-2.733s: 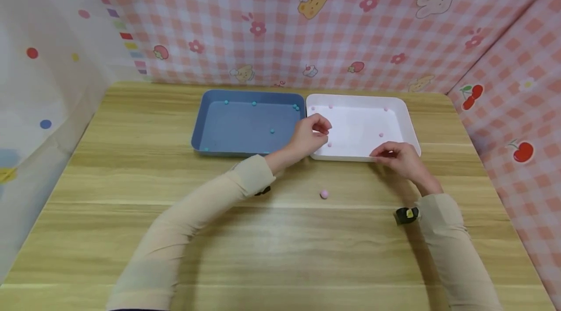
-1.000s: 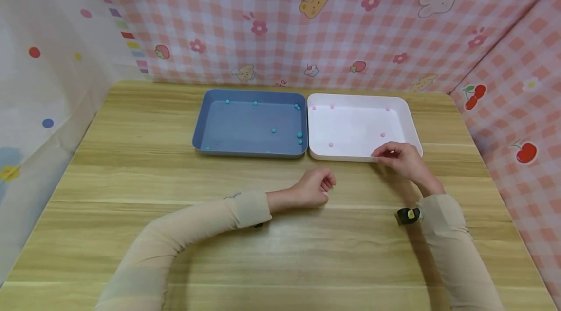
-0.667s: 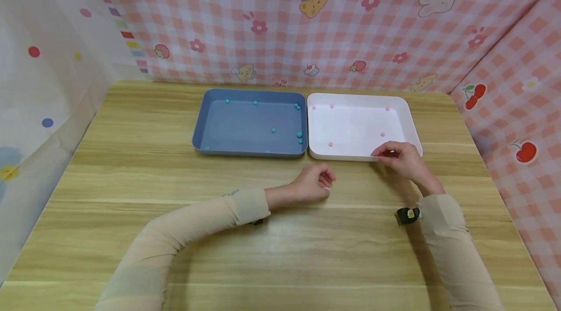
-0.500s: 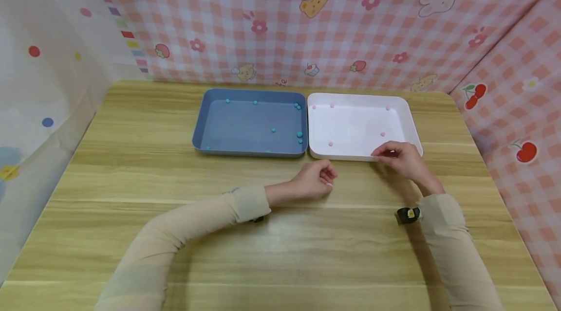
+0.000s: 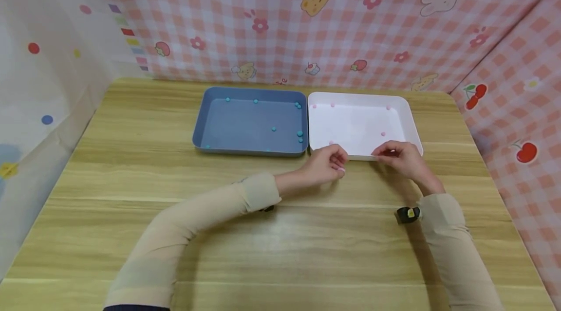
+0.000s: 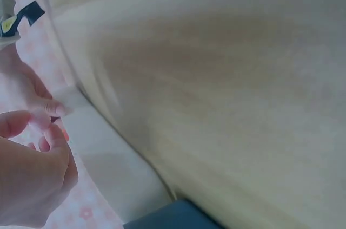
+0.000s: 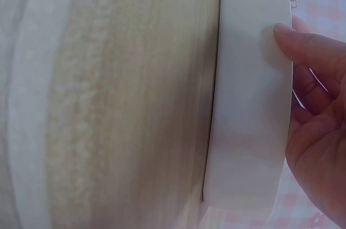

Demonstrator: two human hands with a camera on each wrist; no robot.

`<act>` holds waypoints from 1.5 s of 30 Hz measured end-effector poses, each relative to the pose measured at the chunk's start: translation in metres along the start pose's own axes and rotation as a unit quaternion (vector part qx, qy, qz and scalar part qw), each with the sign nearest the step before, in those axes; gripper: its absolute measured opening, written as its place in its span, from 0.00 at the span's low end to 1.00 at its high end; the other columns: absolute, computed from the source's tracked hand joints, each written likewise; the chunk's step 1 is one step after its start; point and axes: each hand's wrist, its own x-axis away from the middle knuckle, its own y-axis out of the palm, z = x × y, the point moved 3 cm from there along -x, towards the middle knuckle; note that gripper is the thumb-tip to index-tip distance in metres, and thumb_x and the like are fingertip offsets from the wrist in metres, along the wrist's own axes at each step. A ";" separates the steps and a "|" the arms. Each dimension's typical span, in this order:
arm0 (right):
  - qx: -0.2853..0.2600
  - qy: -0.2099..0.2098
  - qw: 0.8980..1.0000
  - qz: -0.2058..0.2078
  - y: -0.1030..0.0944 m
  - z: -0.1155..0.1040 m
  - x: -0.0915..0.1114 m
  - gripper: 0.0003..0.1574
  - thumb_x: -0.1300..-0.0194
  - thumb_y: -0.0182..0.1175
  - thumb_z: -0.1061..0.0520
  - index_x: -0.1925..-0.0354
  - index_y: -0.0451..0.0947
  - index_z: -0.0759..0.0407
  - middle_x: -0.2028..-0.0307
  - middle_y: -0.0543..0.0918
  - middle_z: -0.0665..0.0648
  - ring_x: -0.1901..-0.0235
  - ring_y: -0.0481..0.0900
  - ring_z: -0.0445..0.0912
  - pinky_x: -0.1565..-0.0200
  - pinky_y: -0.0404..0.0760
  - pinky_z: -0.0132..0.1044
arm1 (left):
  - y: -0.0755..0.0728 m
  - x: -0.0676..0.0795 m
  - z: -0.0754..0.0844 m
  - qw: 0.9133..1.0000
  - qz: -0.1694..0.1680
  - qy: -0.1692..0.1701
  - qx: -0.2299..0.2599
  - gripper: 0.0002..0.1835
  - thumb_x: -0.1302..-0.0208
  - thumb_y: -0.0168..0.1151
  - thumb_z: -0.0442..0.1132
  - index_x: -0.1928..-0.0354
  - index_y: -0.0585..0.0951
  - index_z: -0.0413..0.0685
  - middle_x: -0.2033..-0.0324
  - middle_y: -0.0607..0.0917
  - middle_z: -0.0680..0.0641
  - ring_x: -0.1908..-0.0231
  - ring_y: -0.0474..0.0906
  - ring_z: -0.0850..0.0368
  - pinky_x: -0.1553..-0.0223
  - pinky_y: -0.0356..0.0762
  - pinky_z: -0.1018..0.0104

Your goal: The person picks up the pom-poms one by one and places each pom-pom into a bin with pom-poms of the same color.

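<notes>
My left hand (image 5: 322, 165) pinches a small pink ball (image 5: 341, 170) between thumb and fingers at the front edge of the white tray (image 5: 357, 123). Seen from the left wrist, the pink ball (image 6: 40, 120) sits between the fingertips. At the tray's front right, my right hand (image 5: 405, 161) grips the rim, with the thumb (image 7: 286, 37) on the outer wall and the fingers inside. Several pink balls lie scattered on the white tray's floor, one (image 5: 383, 134) on its right side. My left hand overlaps the tray's front left corner in the head view.
A blue-grey tray (image 5: 241, 126) stands directly left of the white one and holds several teal balls, one slightly larger teal ball (image 5: 300, 134) near its right wall. Both trays are on a wooden table (image 5: 307, 252). A pink checked cloth (image 5: 280, 24) hangs behind.
My left hand came down from over the trays, picked the pink ball off the table, and has moved back up to the white tray. A larger teal ball shows in the blue-grey tray. My right hand stays put.
</notes>
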 end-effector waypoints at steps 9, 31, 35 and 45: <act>0.001 -0.001 1.000 0.001 0.000 -0.003 0.001 0.05 0.48 0.62 0.78 0.70 0.80 0.74 0.73 0.83 0.63 0.73 0.75 0.35 0.70 0.73 0.21 | -0.013 -0.023 0.011 0.998 0.055 0.031 0.000 0.13 0.49 0.60 0.20 0.60 0.75 0.30 0.65 0.80 0.37 0.65 0.77 0.54 0.63 0.76 0.77; -0.008 -0.004 1.000 0.003 0.010 0.036 -0.005 0.08 0.49 0.64 0.75 0.69 0.82 0.69 0.72 0.83 0.56 0.72 0.74 0.32 0.68 0.73 0.20 | -0.035 -0.073 0.026 0.987 0.145 0.049 -0.057 0.12 0.49 0.60 0.24 0.60 0.76 0.34 0.64 0.80 0.41 0.64 0.77 0.54 0.63 0.72 0.80; -0.004 -0.006 1.000 0.005 0.009 0.035 -0.005 0.08 0.49 0.64 0.76 0.69 0.82 0.69 0.72 0.83 0.57 0.72 0.74 0.31 0.69 0.73 0.20 | -0.038 -0.074 0.023 0.986 0.153 0.037 -0.055 0.13 0.48 0.63 0.25 0.59 0.75 0.34 0.64 0.79 0.41 0.63 0.76 0.54 0.62 0.72 0.79; 0.004 -0.005 1.000 0.003 0.004 0.036 -0.003 0.08 0.49 0.65 0.75 0.69 0.82 0.67 0.72 0.84 0.57 0.72 0.74 0.33 0.69 0.73 0.20 | -0.048 -0.067 0.024 0.985 0.168 0.029 -0.023 0.10 0.43 0.62 0.28 0.59 0.77 0.33 0.62 0.81 0.39 0.61 0.78 0.51 0.62 0.73 0.78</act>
